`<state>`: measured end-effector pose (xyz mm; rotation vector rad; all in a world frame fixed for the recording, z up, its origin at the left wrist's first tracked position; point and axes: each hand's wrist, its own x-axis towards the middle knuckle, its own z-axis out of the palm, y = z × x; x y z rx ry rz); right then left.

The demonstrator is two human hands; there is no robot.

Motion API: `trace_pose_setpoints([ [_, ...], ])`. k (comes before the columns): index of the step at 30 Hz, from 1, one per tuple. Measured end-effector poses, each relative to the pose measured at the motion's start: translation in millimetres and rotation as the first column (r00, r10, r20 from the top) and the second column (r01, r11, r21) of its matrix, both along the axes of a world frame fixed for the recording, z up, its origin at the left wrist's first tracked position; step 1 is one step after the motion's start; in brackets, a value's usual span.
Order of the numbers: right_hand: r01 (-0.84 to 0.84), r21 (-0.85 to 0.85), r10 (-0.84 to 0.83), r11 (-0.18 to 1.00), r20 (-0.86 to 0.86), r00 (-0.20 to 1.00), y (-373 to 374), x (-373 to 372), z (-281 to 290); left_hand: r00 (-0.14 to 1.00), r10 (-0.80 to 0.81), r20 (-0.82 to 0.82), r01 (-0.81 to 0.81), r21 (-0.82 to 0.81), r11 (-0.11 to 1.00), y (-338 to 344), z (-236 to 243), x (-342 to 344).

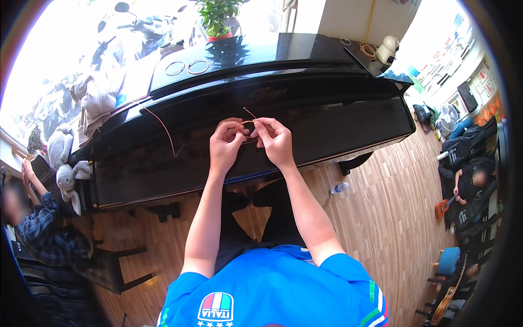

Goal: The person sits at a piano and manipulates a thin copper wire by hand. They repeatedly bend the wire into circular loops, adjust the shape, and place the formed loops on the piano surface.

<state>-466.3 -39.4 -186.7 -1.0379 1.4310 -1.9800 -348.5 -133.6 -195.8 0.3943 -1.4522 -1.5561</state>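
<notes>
My left hand (224,146) and my right hand (278,143) meet over the closed black piano (338,120). Between them is a small coil of thin copper-coloured string (249,112), pinched in the fingertips of both. One free end sticks up past the right fingertips, with a small knob at its tip. The fingers hide part of the loop. To the left, another copper-coloured string (165,128) lies loosely bent across the black surface. Farther off, on the piano top, rest a dark coil (175,74) and a copper coil (198,73).
A potted plant (216,19), a white camera (387,50) and a brown coil (368,56) sit on the piano's top. Grey plush rabbit (66,175) at its left end. A plastic bottle (339,188) is on the floor. Other people are at both sides, one with a ukulele (442,207).
</notes>
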Motion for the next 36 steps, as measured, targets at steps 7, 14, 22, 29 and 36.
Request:
trace_pose_setpoints([
  [7,-0.044,-0.031,0.046,0.999,0.061,0.997,3.8,-7.2,3.1,0.992,-0.078,0.101,0.066,0.119,0.991,-0.6,13.7,9.5],
  [14,-0.071,-0.041,0.074,0.997,0.075,0.994,5.6,-5.6,7.0,0.997,-0.041,0.066,0.033,0.123,0.992,-1.8,10.6,9.5],
  [22,-0.036,0.099,0.040,0.994,-0.037,0.999,3.4,-2.2,3.2,0.994,0.013,0.106,-0.020,0.067,0.998,-0.3,9.9,6.8],
  [29,-0.037,0.089,0.042,0.995,-0.058,0.997,2.9,-3.5,-0.6,0.986,-0.052,0.159,0.050,0.018,0.999,-5.8,3.1,7.8],
  [36,-0.093,0.009,0.093,0.996,-0.001,0.996,3.5,-8.0,0.6,0.954,-0.298,-0.017,0.294,0.224,0.929,-11.2,7.8,16.2],
])
